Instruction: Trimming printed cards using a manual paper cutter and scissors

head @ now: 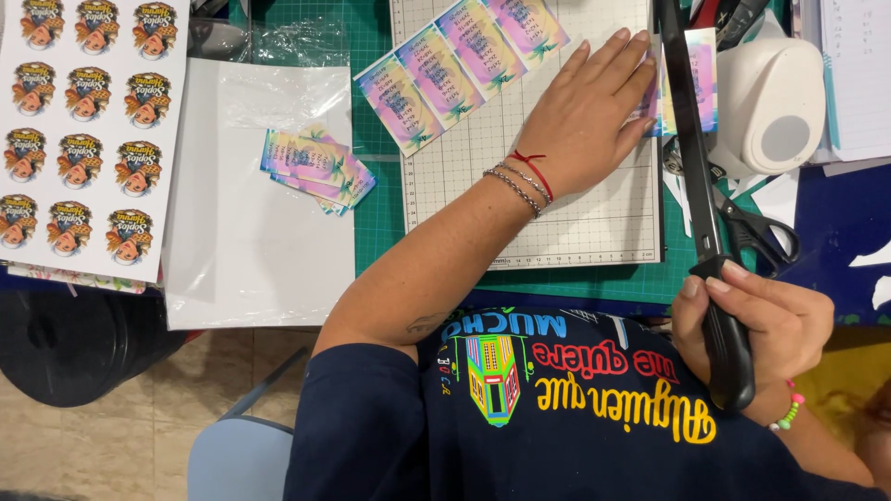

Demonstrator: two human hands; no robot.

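My left hand (585, 111) lies flat, fingers together, on a pastel printed card strip (464, 65) that rests on the white gridded bed of a paper trimmer (575, 223). Its fingertips press the strip right beside the blade edge. My right hand (756, 325) is closed around the black handle of the trimmer's blade arm (691, 148), which runs along the bed's right side. A small cut piece of the same pastel card (703, 74) sticks out to the right of the blade.
A stack of cut pastel cards (316, 167) sits on a white sheet (251, 241) to the left. A sticker sheet with round pictures (83, 130) lies far left. Black scissors (756, 227) and a white punch (770, 102) sit right of the trimmer on the green cutting mat (376, 232).
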